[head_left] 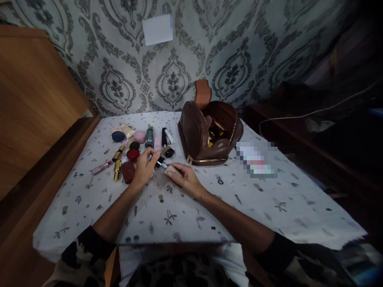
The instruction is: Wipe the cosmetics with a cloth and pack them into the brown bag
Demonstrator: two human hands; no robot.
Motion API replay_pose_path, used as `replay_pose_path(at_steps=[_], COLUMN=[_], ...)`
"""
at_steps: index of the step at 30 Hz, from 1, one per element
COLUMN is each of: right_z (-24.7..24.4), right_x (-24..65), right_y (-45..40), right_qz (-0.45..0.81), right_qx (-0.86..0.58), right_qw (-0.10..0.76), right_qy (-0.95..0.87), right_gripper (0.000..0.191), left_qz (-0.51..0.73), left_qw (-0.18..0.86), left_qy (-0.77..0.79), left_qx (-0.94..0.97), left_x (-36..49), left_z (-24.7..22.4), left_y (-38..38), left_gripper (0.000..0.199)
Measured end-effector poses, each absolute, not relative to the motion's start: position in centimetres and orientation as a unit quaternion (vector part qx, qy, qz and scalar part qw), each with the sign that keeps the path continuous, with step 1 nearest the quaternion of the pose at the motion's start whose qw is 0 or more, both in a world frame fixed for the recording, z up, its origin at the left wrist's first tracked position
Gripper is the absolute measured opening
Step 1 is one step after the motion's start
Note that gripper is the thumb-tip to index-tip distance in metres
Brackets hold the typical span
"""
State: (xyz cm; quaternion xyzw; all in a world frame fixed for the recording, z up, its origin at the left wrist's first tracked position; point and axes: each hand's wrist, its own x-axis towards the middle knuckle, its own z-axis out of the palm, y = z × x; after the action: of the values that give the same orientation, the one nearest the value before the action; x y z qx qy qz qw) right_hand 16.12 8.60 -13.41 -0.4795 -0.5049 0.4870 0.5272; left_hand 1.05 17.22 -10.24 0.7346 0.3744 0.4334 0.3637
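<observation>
My right hand (188,179) is wrapped round a small beige foundation bottle (172,172), tilted above the table. With thumb and fingers, my left hand (147,165) grips its black cap (160,160). A clear, shiny neck shows between cap and bottle; whether the cap is loose I cannot tell. Close to my left hand lie a dark red case (128,172) and a round red compact (133,155). Gold lipstick tubes (117,170) and a pink lip gloss tube (101,168) lie further left. A black-lidded jar (168,151) sits just beyond my hands.
An unzipped brown cosmetic bag (194,131) with items inside stands right of centre. Behind my hands are a green bottle (149,136), a pink sponge (139,137), a blue-lidded jar (118,136) and several tubes. A blurred-out packet (257,160) lies right on the patterned tablecloth (227,207).
</observation>
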Motion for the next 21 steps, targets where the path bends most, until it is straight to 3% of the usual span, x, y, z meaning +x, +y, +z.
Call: replay_pose_path(at_steps=[4,21], right_z=[-13.3,-13.6], right_x=[16.1,16.1], right_y=[8.5,8.8], right_qz=[0.476,0.477], right_qx=[-0.49,-0.487], right_qw=[0.523,0.534], right_qy=[-0.51,-0.501], right_gripper=[0.04,0.039], left_qz=[0.414,0.398], left_qw=[0.315,0.316], left_qy=[0.377,0.379], left_qx=[0.766,0.773], left_x=[1.3,2.0], left_z=[-10.2,-11.2], left_y=[16.7,15.9], left_gripper=[0.031,0.028])
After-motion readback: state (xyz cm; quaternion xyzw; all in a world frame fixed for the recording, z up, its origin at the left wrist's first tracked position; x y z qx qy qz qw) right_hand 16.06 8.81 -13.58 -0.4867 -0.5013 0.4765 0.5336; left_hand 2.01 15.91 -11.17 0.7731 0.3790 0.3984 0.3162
